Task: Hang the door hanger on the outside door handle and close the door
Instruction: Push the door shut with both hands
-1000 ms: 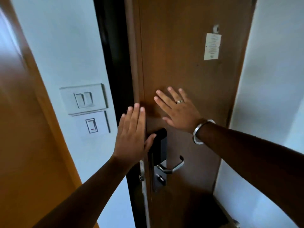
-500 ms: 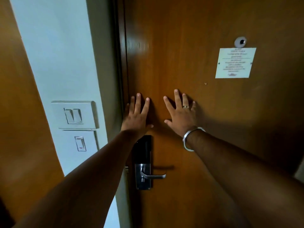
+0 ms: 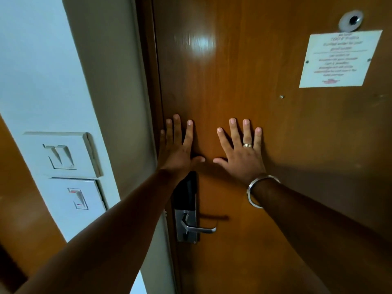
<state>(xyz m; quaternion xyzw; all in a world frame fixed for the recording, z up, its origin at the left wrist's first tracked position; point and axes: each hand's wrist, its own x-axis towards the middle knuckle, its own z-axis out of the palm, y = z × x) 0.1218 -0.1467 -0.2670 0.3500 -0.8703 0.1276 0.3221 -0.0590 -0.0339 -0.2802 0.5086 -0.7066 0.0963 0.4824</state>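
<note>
The brown wooden door (image 3: 244, 92) fills the middle and right of the view, seen from its inner side, and sits flush in its frame (image 3: 152, 81). My left hand (image 3: 177, 149) lies flat on the door near its latch edge, fingers spread. My right hand (image 3: 241, 152), with a ring and a metal bangle, is pressed flat beside it. Below the hands is the inside silver lever handle (image 3: 196, 228) on a black and steel lock plate (image 3: 186, 206). No door hanger shows in this view.
A white notice (image 3: 339, 59) and a peephole (image 3: 351, 20) are on the door at the upper right. Two white light switch plates (image 3: 61, 155) are on the pale wall to the left. A brown panel (image 3: 19, 209) stands at the far left.
The door has swung from ajar, with a dark gap at its edge, to shut in the frame. Both palms stayed pressed on it, and the view moved closer.
</note>
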